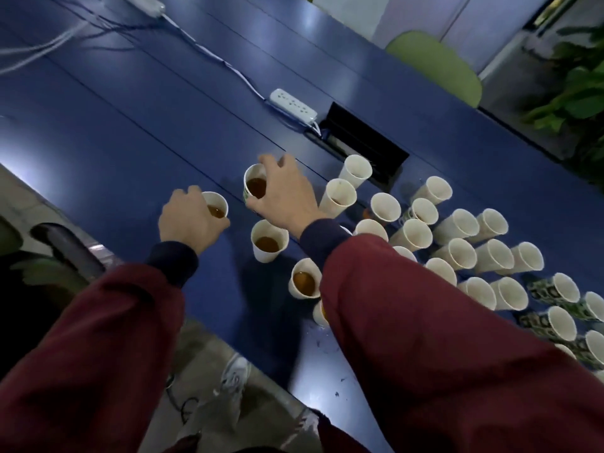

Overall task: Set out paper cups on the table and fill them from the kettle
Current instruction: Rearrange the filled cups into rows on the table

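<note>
While the left hand [188, 220] and right hand [284, 194] grip cups [218, 204], the blue table [130, 125] gleams.

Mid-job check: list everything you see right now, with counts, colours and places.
table: one, blue, fills most of the view
filled cups: at least five, white with brown drink, near edge; two of them in hand
empty-looking cups: over a dozen, white, clustered to the right
patterned cups: several, green and white, far right
power strips: two, white, mid-table and top left
hatch: one, black, open, behind the cups
chair: one, green, across the table
plant: one, green, top right
kettle: none in view
left hand: grips a filled cup
right hand: grips a filled cup from above
</note>
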